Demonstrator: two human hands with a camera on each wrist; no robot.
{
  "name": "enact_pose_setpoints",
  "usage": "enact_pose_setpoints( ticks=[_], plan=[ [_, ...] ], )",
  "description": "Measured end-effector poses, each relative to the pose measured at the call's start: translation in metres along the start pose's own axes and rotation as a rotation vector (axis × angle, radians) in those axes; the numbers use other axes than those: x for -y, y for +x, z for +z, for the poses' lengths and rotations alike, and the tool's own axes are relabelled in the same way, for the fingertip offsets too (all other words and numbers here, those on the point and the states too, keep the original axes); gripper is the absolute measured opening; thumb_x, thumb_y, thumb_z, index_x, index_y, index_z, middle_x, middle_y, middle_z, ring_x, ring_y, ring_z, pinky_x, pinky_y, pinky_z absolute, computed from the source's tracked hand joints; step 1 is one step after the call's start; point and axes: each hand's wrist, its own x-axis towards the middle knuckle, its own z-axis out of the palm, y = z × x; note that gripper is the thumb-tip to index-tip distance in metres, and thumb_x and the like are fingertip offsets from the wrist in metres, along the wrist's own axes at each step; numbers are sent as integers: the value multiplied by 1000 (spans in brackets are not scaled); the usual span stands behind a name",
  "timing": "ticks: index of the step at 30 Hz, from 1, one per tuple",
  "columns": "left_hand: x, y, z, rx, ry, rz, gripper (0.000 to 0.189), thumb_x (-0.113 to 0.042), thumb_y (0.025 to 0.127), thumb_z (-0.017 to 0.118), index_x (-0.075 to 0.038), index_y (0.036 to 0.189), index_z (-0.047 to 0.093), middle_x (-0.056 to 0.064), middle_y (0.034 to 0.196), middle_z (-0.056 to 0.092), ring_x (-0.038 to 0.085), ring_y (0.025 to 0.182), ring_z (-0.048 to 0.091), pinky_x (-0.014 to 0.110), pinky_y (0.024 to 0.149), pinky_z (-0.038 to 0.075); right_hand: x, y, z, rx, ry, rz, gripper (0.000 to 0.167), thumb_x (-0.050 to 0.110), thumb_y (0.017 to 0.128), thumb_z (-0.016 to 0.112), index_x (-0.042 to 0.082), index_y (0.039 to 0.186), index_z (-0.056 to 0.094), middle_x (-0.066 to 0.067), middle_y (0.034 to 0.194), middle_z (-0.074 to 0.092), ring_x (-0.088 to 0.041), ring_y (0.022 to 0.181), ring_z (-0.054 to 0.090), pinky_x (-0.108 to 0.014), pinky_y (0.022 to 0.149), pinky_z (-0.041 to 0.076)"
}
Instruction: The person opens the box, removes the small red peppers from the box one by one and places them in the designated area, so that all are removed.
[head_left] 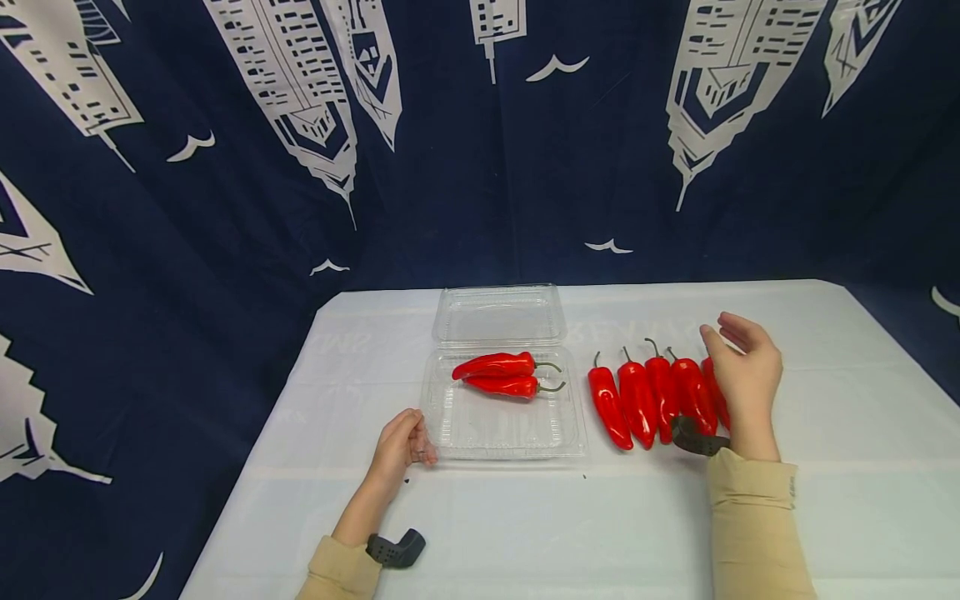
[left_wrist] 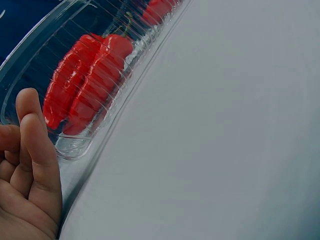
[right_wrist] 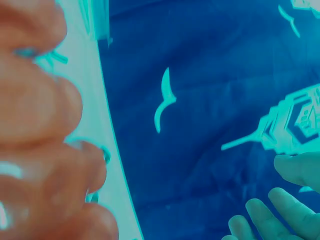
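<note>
A clear plastic clamshell box [head_left: 510, 437] lies with its lid [head_left: 498, 317] folded back on the table. Inside its base, two red peppers [head_left: 495, 364] lie side by side, stems toward the right. My left hand [head_left: 402, 442] grips the box's front left edge between thumb and fingers; the left wrist view shows the fingertips [left_wrist: 37, 135] at that corner. To the right of the box, several more red peppers [head_left: 637, 404] form a row, stems pointing away. Over the row's right end is my right hand [head_left: 746, 375], fingers loosely extended and holding nothing, partly hiding the last pepper.
A white cloth covers the table [head_left: 495, 533]. Behind it hangs a dark blue curtain [head_left: 465, 208] with white building and bird prints. Dark wrist cameras [head_left: 396, 550] are worn on both wrists.
</note>
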Motion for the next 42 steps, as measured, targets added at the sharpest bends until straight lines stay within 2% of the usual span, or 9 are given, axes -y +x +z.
enact_pose_setpoints(
  ticks=[10, 13, 15, 20, 21, 23, 28, 31, 42],
  plan=[
    [-18, -8, 5, 37, 21, 8, 28, -9, 101, 27, -4, 77, 39, 3, 58, 36, 13, 50, 53, 26, 53, 50, 22, -16, 23, 8, 57, -190, 47, 51, 85, 61, 34, 128, 54, 10, 128, 56, -9, 115, 53, -29, 95, 44],
    [-13, -5, 3, 30, 6, -1, 28, -10, 102, 27, -5, 77, 40, 3, 57, 36, 13, 49, 53, 27, 52, 50, 26, -21, 30, 23, 56, -206, 48, 50, 84, 62, 33, 129, 54, 9, 128, 56, -9, 114, 54, -28, 94, 45],
    [-8, -3, 2, 20, -4, -4, 28, -12, 102, 29, -5, 77, 40, 3, 57, 35, 14, 49, 53, 27, 51, 50, 37, -30, 30, 61, 111, -214, 47, 44, 86, 63, 28, 129, 55, 4, 127, 57, -13, 114, 55, -29, 93, 46],
    [0, 1, 0, -3, -10, 0, 26, -17, 101, 34, -5, 78, 40, 3, 56, 35, 16, 48, 53, 27, 50, 49, 46, -42, 43, 88, 102, -265, 47, 46, 86, 63, 28, 128, 55, 5, 126, 58, -13, 111, 56, -30, 91, 47],
    [1, 1, 0, -4, -11, 4, 26, -17, 100, 34, -5, 78, 40, 3, 57, 35, 16, 48, 53, 27, 50, 49, 41, -39, 50, 73, 51, -280, 49, 49, 84, 63, 31, 129, 54, 7, 126, 57, -11, 111, 56, -28, 91, 47],
    [2, 1, 0, -3, -12, 9, 26, -18, 100, 35, -5, 78, 39, 2, 57, 35, 15, 48, 52, 27, 50, 49, 59, -53, 47, 101, 81, -295, 48, 45, 85, 64, 26, 128, 55, 2, 126, 58, -15, 110, 57, -30, 91, 48],
    [3, 0, 0, 2, -18, 11, 26, -18, 100, 34, -5, 78, 39, 2, 57, 35, 14, 48, 52, 26, 50, 48, 118, -96, 28, 178, 179, -281, 44, 29, 87, 65, 7, 125, 57, -14, 124, 58, -29, 111, 55, -39, 94, 45],
    [3, 1, 0, 4, -17, 8, 26, -18, 100, 34, -5, 77, 39, 2, 56, 35, 14, 48, 53, 26, 50, 49, 137, -111, 22, 209, 175, -273, 44, 28, 88, 65, 5, 124, 56, -15, 124, 57, -30, 112, 55, -40, 95, 44],
    [2, 1, -1, 6, -7, 4, 28, -16, 101, 33, -6, 76, 39, 2, 55, 36, 15, 48, 55, 26, 50, 49, 147, -124, 32, 304, 111, -284, 41, 20, 87, 65, 3, 124, 56, -17, 124, 57, -34, 110, 55, -46, 96, 43]
  ],
)
